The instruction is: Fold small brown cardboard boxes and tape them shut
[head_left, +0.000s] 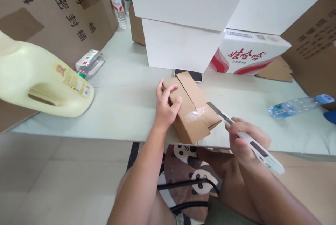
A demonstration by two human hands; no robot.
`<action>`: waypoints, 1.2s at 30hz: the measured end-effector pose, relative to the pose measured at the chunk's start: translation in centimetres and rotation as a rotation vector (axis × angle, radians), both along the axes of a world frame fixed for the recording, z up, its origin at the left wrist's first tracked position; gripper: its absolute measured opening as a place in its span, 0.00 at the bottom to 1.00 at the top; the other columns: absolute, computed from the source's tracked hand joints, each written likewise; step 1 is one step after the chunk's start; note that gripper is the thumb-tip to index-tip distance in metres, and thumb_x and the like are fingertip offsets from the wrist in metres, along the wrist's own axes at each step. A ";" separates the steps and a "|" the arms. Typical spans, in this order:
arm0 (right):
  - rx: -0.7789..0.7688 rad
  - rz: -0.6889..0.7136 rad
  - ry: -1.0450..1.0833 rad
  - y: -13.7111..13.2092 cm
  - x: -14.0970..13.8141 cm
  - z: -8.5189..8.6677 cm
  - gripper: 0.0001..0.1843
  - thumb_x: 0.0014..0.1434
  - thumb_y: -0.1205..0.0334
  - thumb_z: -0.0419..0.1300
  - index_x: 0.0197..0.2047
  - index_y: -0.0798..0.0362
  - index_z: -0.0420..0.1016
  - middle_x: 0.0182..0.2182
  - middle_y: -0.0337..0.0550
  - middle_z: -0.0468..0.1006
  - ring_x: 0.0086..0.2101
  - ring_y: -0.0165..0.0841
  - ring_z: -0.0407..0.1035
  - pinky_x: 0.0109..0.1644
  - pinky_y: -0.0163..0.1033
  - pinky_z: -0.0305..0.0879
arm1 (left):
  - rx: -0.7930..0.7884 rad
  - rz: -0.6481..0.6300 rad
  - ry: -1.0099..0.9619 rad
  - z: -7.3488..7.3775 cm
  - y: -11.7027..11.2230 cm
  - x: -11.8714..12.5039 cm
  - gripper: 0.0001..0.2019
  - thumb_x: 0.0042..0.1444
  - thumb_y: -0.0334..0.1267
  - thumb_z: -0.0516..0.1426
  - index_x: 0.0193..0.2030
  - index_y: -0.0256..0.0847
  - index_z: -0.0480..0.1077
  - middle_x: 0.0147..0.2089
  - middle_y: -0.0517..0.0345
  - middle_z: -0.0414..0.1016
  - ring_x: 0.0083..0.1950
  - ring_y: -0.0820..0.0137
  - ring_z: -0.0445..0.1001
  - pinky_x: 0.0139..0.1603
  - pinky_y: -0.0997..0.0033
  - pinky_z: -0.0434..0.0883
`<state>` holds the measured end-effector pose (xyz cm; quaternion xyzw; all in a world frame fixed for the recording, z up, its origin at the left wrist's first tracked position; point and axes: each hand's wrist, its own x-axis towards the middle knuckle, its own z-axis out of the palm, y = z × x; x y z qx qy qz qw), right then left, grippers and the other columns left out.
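Note:
A small brown cardboard box (190, 104) rests near the front edge of the table, with clear tape stuck across one end and a flap sticking out at the right. My left hand (166, 107) grips the box from its left side, thumb and fingers pressed on the top. In my right hand (244, 137) is a white utility knife (252, 142), held with its blade out. The blade tip is close to the taped end of the box; whether it touches the cardboard I cannot tell. Behind the box lies a phone (195, 76), partly covered by it.
White boxes (175, 42) and a red-and-white carton (244, 53) stand at the back. A large yellow jug (52, 77) and an empty-looking bottle (90, 62) lie at the left. An upright bottle (118, 7) stands behind. Another bottle (296, 107) lies at the right.

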<state>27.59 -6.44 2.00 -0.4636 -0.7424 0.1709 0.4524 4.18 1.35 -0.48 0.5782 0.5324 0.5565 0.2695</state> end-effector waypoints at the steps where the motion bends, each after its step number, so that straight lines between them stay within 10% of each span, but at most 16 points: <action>1: 0.012 -0.044 0.024 -0.1 -0.3 0.0 0.20 0.66 0.43 0.49 0.38 0.46 0.74 0.21 0.41 0.67 0.21 0.36 0.63 0.26 0.44 0.60 | -0.001 0.001 -0.001 0.0 0.0 0.0 0.15 0.58 0.39 0.58 0.52 0.45 0.71 0.74 0.47 0.52 0.79 0.54 0.44 0.75 0.52 0.56; 12: 0.101 0.028 -0.198 0.0 -2.6 3.7 0.08 0.60 0.68 0.56 0.39 0.49 0.74 0.21 0.34 0.76 0.16 0.25 0.63 0.19 0.32 0.59 | -0.011 -0.003 -0.009 0.3 -0.1 0.1 0.14 0.57 0.38 0.58 0.51 0.44 0.72 0.74 0.45 0.51 0.79 0.52 0.44 0.73 0.51 0.59; 36: -0.062 0.044 -0.190 0.3 -2.4 4.6 0.09 0.60 0.68 0.55 0.37 0.52 0.77 0.15 0.32 0.72 0.14 0.23 0.62 0.18 0.28 0.59 | -0.053 0.054 -0.009 0.2 -0.2 0.5 0.12 0.59 0.35 0.57 0.50 0.45 0.73 0.72 0.46 0.56 0.78 0.56 0.48 0.75 0.54 0.55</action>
